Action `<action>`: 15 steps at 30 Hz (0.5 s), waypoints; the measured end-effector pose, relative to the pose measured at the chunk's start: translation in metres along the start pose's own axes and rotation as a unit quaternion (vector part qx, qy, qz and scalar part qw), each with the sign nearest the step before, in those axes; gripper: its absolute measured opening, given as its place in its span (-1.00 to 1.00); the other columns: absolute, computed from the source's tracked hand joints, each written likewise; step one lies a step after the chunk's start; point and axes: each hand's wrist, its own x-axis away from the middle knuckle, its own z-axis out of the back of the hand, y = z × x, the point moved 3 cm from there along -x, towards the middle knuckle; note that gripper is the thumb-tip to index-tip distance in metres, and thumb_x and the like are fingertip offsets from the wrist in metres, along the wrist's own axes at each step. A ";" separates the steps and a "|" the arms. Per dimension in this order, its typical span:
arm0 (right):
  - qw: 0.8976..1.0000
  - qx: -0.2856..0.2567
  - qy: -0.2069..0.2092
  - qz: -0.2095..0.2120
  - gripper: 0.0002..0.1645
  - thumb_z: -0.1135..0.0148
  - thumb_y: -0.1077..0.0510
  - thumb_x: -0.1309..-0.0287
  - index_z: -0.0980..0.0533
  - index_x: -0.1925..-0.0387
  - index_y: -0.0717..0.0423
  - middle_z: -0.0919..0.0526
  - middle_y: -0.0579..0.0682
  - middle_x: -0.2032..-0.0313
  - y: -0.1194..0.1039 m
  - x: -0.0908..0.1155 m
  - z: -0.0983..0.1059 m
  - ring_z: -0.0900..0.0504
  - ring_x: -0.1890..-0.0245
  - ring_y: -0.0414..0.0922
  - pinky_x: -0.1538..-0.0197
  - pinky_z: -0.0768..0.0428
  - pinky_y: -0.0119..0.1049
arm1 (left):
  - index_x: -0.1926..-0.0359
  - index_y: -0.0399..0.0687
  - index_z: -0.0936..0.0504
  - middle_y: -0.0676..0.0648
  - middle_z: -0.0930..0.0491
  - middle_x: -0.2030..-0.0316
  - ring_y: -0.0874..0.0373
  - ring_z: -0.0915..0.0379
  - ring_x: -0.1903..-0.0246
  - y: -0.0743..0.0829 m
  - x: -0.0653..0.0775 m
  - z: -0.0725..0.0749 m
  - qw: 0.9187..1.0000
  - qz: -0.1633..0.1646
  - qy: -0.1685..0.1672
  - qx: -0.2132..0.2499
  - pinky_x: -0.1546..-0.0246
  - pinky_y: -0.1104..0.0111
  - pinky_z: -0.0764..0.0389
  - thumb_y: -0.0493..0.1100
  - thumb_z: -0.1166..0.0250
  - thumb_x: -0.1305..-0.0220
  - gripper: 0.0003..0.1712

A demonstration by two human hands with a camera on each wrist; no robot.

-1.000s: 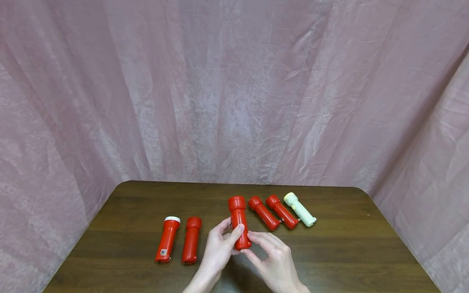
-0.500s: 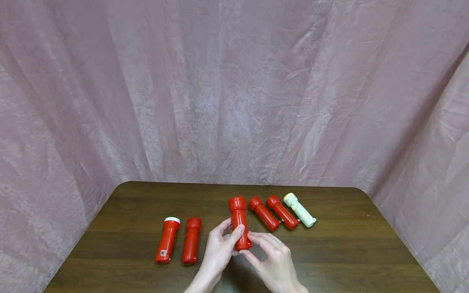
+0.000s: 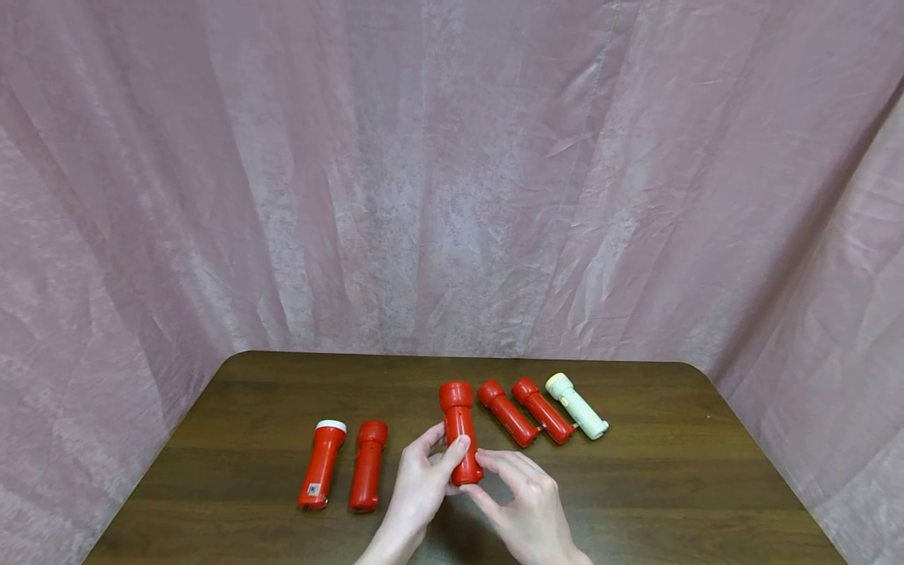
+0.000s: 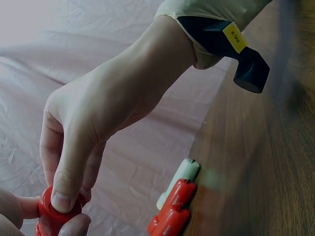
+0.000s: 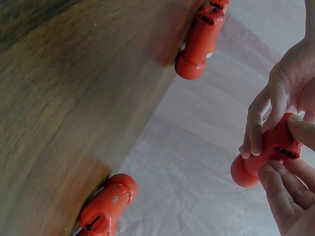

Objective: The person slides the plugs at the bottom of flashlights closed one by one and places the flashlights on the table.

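Held flashlight (image 3: 459, 416): red, lifted above the bench (image 3: 678, 471) near the middle, its wide head toward the far side and its base toward the person.
Left hand (image 3: 421, 479): wrapped round the body, thumb on top, fingers behind and below.
Right hand (image 3: 531, 502): thumb and fingers pinching the base end.
Left pair: a white-rimmed red flashlight (image 3: 322, 467) with a small label (image 3: 314, 489) near its base, and just right of it a plain red flashlight (image 3: 368, 467); heads point far.
Right group: two slanted red flashlights (image 3: 543, 411) side by side, then a pale green flashlight (image 3: 577, 406) farthest right; heads point far left, bases near right.
Right wrist: a pale cuff (image 4: 229, 10) and a black device (image 4: 252, 71) with a yellow tag (image 4: 235, 37).
Backdrop: pink curtain (image 3: 452, 173) beyond the bench.
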 end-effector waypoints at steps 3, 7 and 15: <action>1.000 -0.002 0.001 0.001 -0.61 -0.66 0.00 -0.03 -0.76 0.16 0.10 -0.87 -0.06 0.21 0.000 0.001 -0.001 -0.82 0.25 -0.14 0.05 -0.74 -0.45 | -0.47 -0.52 -0.30 -0.41 -0.67 -0.09 0.16 -0.77 0.25 -0.001 0.000 0.002 1.000 0.004 -0.002 0.005 0.42 0.42 -0.76 -0.13 -0.28 -0.52 -0.28; 1.000 0.005 0.000 0.002 -0.48 -0.75 0.13 0.26 -0.76 0.15 0.08 -0.87 -0.08 0.21 -0.001 0.001 -0.003 -0.82 0.26 -0.15 0.06 -0.74 -0.46 | -0.46 -0.52 -0.31 -0.41 -0.67 -0.08 0.17 -0.77 0.25 -0.002 0.000 0.004 1.000 0.005 -0.003 0.010 0.39 0.38 -0.79 -0.13 -0.28 -0.52 -0.29; 1.000 0.009 -0.017 -0.017 -0.47 -0.75 0.09 0.23 -0.76 0.11 0.05 -0.87 -0.11 0.19 -0.002 0.001 -0.002 -0.83 0.23 -0.17 0.04 -0.72 -0.48 | -0.47 -0.48 -0.30 -0.40 -0.59 -0.16 0.12 -0.78 0.21 -0.001 0.001 0.008 1.000 0.013 -0.001 0.021 0.34 0.28 -0.83 -0.12 -0.30 -0.49 -0.27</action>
